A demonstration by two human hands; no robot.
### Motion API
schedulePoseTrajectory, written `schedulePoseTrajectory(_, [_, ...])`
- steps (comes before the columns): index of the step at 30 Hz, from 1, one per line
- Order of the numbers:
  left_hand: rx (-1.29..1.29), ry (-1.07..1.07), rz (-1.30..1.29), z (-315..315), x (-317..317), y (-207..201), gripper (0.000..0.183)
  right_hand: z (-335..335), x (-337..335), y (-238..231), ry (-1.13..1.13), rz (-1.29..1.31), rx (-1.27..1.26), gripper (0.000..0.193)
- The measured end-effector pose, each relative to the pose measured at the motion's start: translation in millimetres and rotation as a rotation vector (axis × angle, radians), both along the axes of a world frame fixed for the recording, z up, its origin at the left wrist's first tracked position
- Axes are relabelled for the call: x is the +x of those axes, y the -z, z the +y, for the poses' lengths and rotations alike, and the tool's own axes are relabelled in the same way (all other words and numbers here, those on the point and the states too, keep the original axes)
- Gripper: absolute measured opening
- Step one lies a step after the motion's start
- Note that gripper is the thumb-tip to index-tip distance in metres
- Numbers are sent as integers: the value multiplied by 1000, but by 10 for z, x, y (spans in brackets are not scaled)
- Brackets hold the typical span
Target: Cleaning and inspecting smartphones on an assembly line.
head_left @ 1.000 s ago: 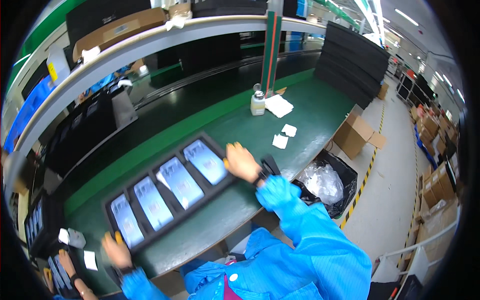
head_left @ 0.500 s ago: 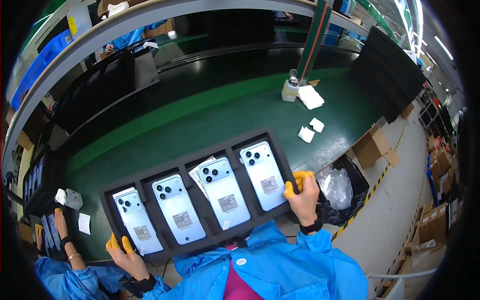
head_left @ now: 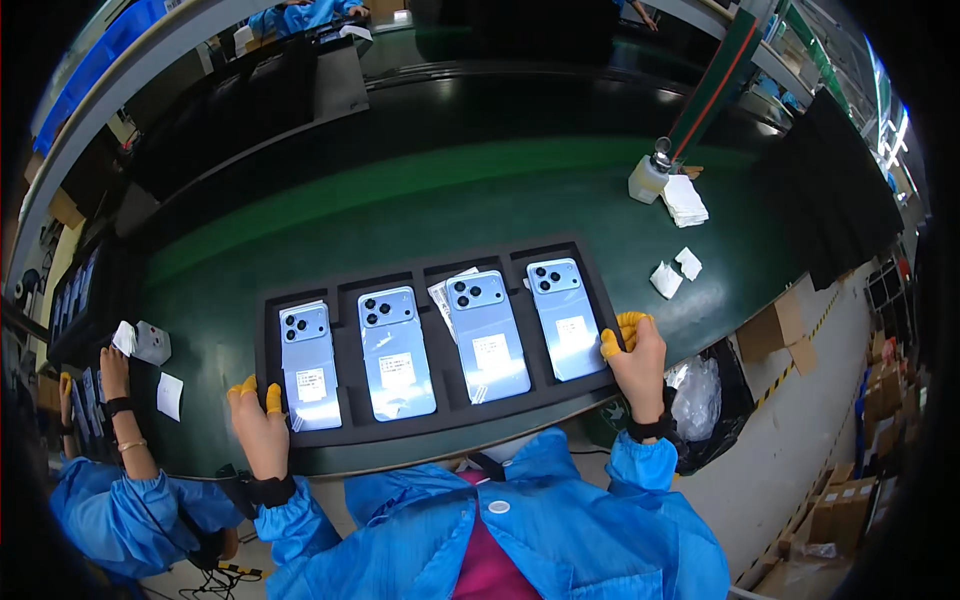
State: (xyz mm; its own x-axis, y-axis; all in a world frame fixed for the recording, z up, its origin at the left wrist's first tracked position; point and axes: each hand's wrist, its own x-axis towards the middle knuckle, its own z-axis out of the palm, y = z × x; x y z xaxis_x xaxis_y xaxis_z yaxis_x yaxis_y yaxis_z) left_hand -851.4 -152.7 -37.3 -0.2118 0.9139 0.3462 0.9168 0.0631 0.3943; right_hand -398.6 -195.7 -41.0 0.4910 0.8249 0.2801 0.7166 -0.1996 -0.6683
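Observation:
A black foam tray (head_left: 268, 340) lies at the near edge of the green workbench, or just above it. Several light-blue phones sit in its slots in a row, backs up, each with a white label; among them are the leftmost phone (head_left: 306, 352) and the rightmost phone (head_left: 563, 305). A printed white slip (head_left: 440, 300) pokes out beside the third phone. My left hand (head_left: 262, 425), in yellow finger cots, grips the tray's left end. At the right end, my right hand (head_left: 637, 372) holds the rim, also in yellow finger cots.
A pump bottle (head_left: 648, 178) and stacked white wipes (head_left: 685, 200) stand at the back right, with crumpled wipes (head_left: 667, 279) nearer. A co-worker's hand (head_left: 114, 372) is at the left beside phones. A bin with a plastic bag (head_left: 697, 400) and a cardboard box (head_left: 772, 330) are right of the bench.
The view has shifted. The tray has moved away from my body and now sits lower and more level over the bench, both hands still holding its ends.

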Motion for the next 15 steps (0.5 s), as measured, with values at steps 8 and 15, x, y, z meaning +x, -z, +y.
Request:
schedulePoseTrajectory(8, [190,341,-125,576,208,-489,19,561,-261,-533,-379,-347,126,23])
schedulePoseTrajectory(15, [103,430,55,954,473,-104,18,1097,-256,-205,-412,-481,21,22])
